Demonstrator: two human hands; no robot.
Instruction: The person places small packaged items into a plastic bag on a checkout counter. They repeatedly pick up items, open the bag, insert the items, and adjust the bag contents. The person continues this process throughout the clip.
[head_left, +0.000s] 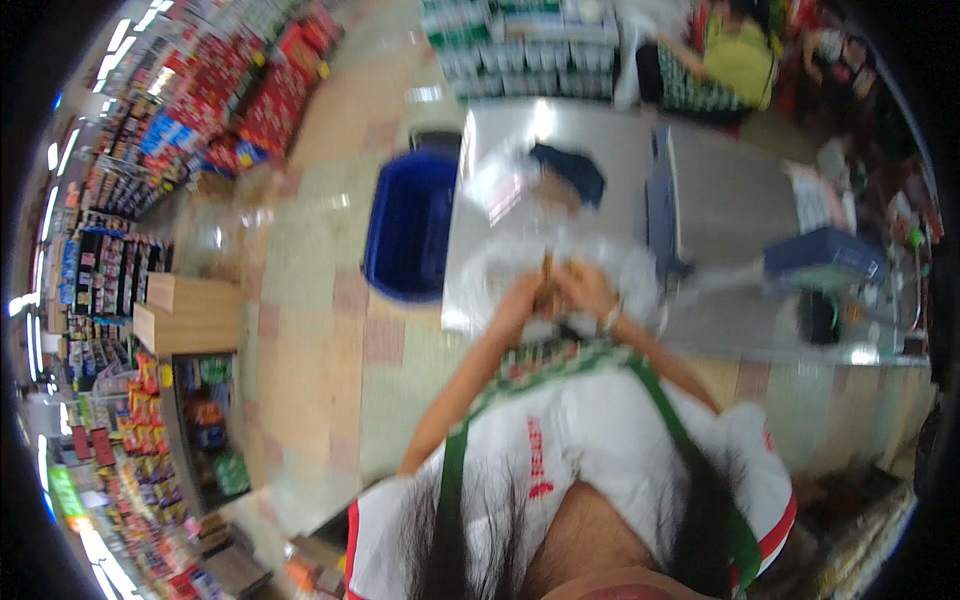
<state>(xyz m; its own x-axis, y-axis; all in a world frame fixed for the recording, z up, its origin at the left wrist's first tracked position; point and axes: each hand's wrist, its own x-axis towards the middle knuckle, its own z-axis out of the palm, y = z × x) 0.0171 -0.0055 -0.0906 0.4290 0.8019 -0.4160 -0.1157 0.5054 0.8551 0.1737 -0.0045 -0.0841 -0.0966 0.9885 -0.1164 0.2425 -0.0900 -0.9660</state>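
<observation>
My left hand (526, 294) and my right hand (589, 287) meet over the near part of a metal counter (506, 124). Between their fingers is a small brownish thing (548, 271), too blurred to name. Around and under both hands spreads clear plastic (484, 276), crumpled and shiny. Farther up the counter lies a dark blue item (574, 172) beside more clear plastic (499, 180).
A blue plastic basket (415, 225) adjoins the counter's left edge. To the right are a raised divider (660, 202), a metal surface (731, 187) and a blue-grey device (825, 255). Another person (739, 64) is at the upper right. Stacked green-and-white packs (536, 64) stand beyond the counter.
</observation>
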